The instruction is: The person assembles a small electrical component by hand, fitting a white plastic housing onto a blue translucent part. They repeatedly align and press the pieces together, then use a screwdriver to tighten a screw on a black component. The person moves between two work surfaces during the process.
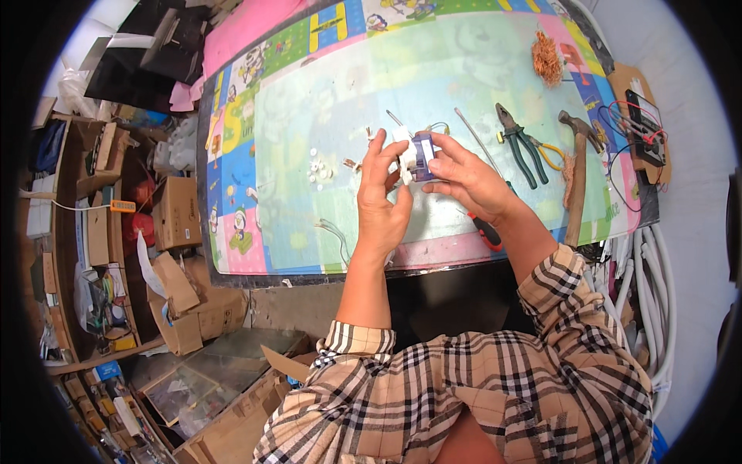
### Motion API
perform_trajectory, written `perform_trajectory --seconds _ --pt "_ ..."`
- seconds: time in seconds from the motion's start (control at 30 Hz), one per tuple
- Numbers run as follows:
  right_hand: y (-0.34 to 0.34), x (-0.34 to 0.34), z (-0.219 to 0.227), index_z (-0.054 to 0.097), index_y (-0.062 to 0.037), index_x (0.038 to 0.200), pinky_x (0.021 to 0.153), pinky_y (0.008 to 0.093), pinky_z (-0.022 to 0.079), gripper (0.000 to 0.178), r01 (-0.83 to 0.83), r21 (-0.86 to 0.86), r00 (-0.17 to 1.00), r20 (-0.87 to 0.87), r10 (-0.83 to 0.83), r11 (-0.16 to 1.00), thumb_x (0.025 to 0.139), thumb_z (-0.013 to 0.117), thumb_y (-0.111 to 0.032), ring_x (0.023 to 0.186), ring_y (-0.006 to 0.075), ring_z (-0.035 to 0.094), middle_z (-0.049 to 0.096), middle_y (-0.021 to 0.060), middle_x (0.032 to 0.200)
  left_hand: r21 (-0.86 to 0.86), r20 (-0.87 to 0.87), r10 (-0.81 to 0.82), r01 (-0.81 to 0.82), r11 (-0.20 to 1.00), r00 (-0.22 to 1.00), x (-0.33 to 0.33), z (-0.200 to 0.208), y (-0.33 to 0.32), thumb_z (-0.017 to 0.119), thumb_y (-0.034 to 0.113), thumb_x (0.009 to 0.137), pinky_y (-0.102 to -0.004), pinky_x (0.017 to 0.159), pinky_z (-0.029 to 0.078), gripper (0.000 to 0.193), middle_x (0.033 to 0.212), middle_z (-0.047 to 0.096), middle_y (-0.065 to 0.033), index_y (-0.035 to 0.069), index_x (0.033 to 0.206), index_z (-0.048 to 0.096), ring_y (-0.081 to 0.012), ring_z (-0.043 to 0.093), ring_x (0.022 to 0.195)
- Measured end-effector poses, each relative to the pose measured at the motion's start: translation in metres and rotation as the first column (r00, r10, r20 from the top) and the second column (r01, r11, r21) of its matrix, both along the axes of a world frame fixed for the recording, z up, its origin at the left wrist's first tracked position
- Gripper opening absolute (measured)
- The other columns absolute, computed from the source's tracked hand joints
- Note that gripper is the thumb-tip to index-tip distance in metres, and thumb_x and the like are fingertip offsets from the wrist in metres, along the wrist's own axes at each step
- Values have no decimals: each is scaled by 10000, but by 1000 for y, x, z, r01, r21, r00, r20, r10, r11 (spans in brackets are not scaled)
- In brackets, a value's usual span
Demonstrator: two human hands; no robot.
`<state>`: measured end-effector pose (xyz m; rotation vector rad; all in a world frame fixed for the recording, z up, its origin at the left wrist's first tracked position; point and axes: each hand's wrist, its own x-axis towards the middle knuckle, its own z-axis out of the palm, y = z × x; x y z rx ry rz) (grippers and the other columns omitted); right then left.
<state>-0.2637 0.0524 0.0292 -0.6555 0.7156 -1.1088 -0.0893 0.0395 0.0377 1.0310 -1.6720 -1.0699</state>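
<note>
Head view: small white-and-purple plastic electrical part (417, 155) pinched upright between fingertips of both hands above mat, right hand (468, 179) clamped on its right side, left hand (382, 197) closed on left, green-handled pliers (519, 143) well right.

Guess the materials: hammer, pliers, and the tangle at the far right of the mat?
Hammer: dull brown handle, likely wood; dark head looks like worn steel. Pliers: dark grey jaws, probably steel, with green grips that read as plastic or rubber sleeves. Tangle: fine orange-brown strands with a metallic tint, most likely bare copper wire.
</note>
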Motion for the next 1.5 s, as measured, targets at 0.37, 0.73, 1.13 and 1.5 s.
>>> perform_trajectory --seconds 0.37,0.73,1.13,1.5 --pt "2 4 1 429 -89 1418 969 312 427 610 -32 -96 991 -133 19 995 864 675 -159 1100 186 549 553 129 1177 419 -580 183 98 903 794 4 -1 -8 704 128 831 -366 1028 414 617 1357 505 -173 -25 1371 445 -241 500 1244" --pt "2 0 2 468 -117 1410 938 326 447 625 -58 -144 946 -324 8 988 840 705 -218 1031 202 609 557 129 1172 489 -522 108 193 850 846 17 3 -12 681 90 777 -351 994 438 692 1365 497 -204 -85 1385 401 -248 546 1195" --pt "3 7 0 454 -108 1426 939 325 455 628 -86 -162 957 -286 37 983 847 690 -164 1059 185 589 569 104 1164 451 -448 66 161 878 892 21 4 -11 653 38 746 -331 966 455 662 1335 516 -181 -76 1364 446 -224 550 1159" --pt "4 2 12 421 -78 1442 989 301 416 635 -151 -120 939 -327 105 981 856 660 -130 1107 157 560 540 99 1231 463 -445 78 155 872 892 21 5 -11 656 61 738 -335 969 451 678 1331 528 -185 -80 1366 443 -228 560 1159"
